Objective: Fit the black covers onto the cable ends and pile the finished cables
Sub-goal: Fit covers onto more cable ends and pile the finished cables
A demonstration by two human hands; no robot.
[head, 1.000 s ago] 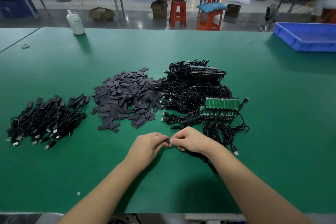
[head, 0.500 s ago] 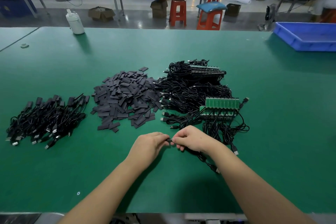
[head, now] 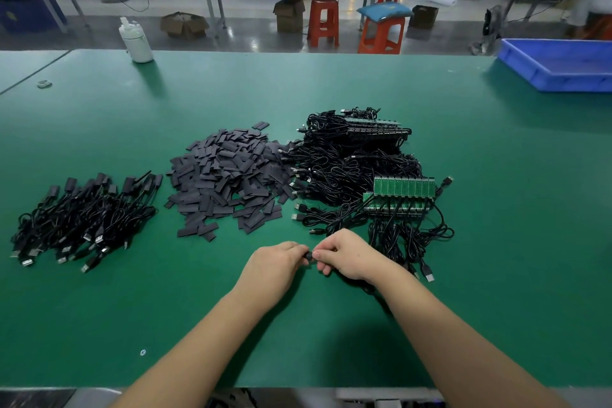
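My left hand (head: 276, 267) and my right hand (head: 347, 255) meet fingertip to fingertip just above the green table, both pinching a small black cover (head: 308, 256) on a cable end. That cable (head: 372, 290) trails back under my right wrist. Beyond my hands lies a heap of loose black covers (head: 228, 175). To its right sits a tangle of unfinished black cables (head: 351, 169) with green circuit boards (head: 404, 187). At the left lies the pile of finished cables (head: 82, 215).
A white bottle (head: 136, 41) stands at the table's far edge, left. A blue tray (head: 559, 64) sits at the far right. A small white speck (head: 142, 352) lies near the front edge. Stools, boxes and other benches stand beyond the table.
My hands have stayed joined at the same spot, shifting slightly away from me. The cable behind my right wrist has slid as the cover is worked on.
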